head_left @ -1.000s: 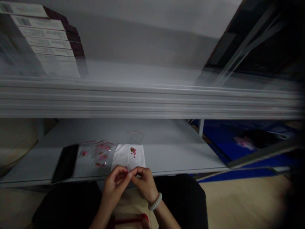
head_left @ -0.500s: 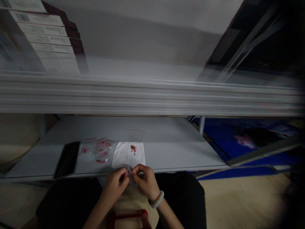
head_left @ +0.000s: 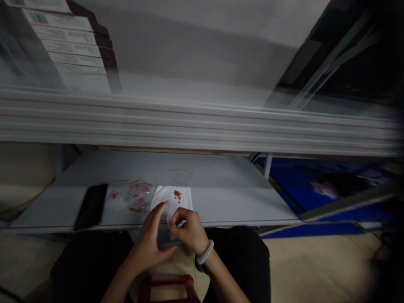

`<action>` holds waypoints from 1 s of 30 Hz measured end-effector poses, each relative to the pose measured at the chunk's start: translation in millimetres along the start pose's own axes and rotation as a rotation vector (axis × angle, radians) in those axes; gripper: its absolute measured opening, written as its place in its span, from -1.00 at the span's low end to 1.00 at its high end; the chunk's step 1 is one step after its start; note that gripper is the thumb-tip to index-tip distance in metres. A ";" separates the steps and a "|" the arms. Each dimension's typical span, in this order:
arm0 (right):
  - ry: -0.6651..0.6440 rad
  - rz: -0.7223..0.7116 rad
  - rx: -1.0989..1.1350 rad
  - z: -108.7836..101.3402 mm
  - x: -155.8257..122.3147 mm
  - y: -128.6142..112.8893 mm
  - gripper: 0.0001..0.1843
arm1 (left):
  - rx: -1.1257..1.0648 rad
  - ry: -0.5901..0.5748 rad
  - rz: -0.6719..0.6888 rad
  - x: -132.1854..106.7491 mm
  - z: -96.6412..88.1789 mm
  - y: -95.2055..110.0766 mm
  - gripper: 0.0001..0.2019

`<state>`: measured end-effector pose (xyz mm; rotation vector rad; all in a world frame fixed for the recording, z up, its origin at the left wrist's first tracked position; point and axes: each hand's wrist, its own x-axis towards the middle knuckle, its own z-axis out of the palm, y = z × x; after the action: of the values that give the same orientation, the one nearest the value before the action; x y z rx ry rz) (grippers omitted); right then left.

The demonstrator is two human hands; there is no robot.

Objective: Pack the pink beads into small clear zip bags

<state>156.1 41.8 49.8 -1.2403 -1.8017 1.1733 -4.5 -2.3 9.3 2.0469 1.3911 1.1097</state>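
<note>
My right hand (head_left: 188, 232) is pinched shut on a small clear plastic bag (head_left: 173, 234), which hangs partly hidden under the fingers at the table's front edge. My left hand (head_left: 147, 240) is beside it with the fingers spread, holding nothing, its fingertips near a white paper sheet (head_left: 160, 198). A small heap of pink and brown beads (head_left: 177, 196) lies on that sheet. To its left are clear plastic bags with pink beads (head_left: 136, 197). A flat empty clear bag (head_left: 181, 177) lies behind the sheet.
A black smartphone (head_left: 91, 207) lies face down on the grey table (head_left: 221, 198), left of the bags. A grey shelf rail (head_left: 189, 122) runs across above, with stacked boxes (head_left: 66, 46) on the shelf. A blue mat (head_left: 315, 198) lies at right. My dark-clothed knees (head_left: 91, 265) are below.
My hands have moved apart. The left hand has let go, dropped back and spread its fingers, while the right hand still pinches the small bag. The view has tilted slightly.
</note>
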 end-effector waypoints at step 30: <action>-0.205 -0.109 -0.219 -3.3 -5.0 10.3 -0.58 | -0.060 0.063 0.043 8.1 19.6 -6.2 -0.49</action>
<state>164.3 39.7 41.4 -1.1581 -2.1695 1.0983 9.2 9.3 -3.6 2.0249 1.3325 1.2282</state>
